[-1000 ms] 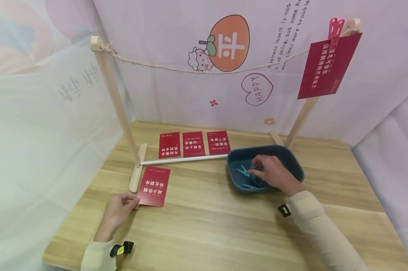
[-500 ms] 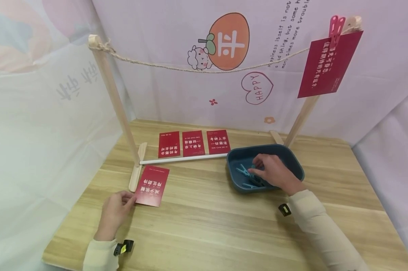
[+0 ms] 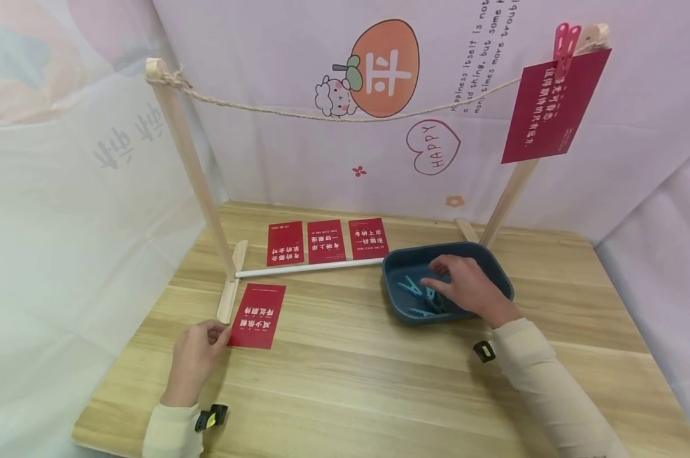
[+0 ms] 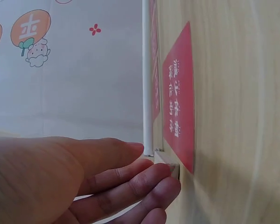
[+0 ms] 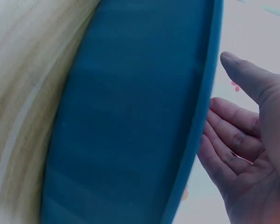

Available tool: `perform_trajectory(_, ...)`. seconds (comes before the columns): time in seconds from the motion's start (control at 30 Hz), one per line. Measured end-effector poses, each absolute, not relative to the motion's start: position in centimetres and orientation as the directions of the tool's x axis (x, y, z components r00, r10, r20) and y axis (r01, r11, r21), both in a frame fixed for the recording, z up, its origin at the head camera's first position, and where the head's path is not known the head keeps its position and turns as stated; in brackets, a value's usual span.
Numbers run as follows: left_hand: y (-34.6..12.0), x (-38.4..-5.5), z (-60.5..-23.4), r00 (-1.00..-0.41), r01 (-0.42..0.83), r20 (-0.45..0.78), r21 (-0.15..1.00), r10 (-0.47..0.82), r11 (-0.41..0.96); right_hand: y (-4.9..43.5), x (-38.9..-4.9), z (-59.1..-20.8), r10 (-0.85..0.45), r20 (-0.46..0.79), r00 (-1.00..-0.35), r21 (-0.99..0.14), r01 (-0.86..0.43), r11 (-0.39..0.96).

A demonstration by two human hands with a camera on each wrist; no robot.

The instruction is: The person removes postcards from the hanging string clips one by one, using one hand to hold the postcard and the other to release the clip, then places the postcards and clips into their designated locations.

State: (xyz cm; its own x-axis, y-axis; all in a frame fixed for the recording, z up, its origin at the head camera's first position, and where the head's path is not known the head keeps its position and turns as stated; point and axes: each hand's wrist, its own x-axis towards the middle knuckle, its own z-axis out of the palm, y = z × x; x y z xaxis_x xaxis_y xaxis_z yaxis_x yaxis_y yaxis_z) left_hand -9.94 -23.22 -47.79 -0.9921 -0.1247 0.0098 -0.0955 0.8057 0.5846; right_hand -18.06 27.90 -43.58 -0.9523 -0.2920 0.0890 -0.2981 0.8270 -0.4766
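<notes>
At the lower left corner of a red printed card (image 3: 257,316), my left hand (image 3: 197,356) has its fingers loosely bent. In the left wrist view, a gap shows between the thumb and fingers, and the card (image 4: 181,102) lies flat beyond them. My right hand (image 3: 465,283) hangs over the blue basin (image 3: 396,306), thumb and fingers spread apart. Several light-blue clothespins (image 3: 411,287) lie in the basin below it. The right wrist view has the basin's outer wall (image 5: 130,112) in front of this hand's empty, half-bent fingers (image 5: 231,126).
A rope (image 3: 299,114) spans two wooden posts (image 3: 187,149). At its right end a pink clothespin (image 3: 565,48) holds another red card (image 3: 553,114). Three red cards (image 3: 325,242) lie behind a white rod (image 3: 313,268) on the wooden table (image 3: 345,381).
The front-left card has settled flat, its lower edge no longer catching glare. My right thumb and fingers have parted and risen slightly from the clothespins.
</notes>
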Motion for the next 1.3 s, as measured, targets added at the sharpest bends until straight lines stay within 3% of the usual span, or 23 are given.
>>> perform_trajectory(0.5, -22.0, -10.5, -47.2, -0.993, -0.113, -0.058, 0.618, -0.098, 0.778, 28.3, -17.5, -42.8, -0.311, 0.103, -0.945, -0.447, -0.323, 0.834)
perform_trajectory(1.3, -19.5, -11.3, -47.1, -0.999, -0.044, -0.036, 0.657, -0.027, 0.752, 29.3, -16.7, -40.6, -0.346, 0.221, -0.912, -0.363, -0.407, 0.838)
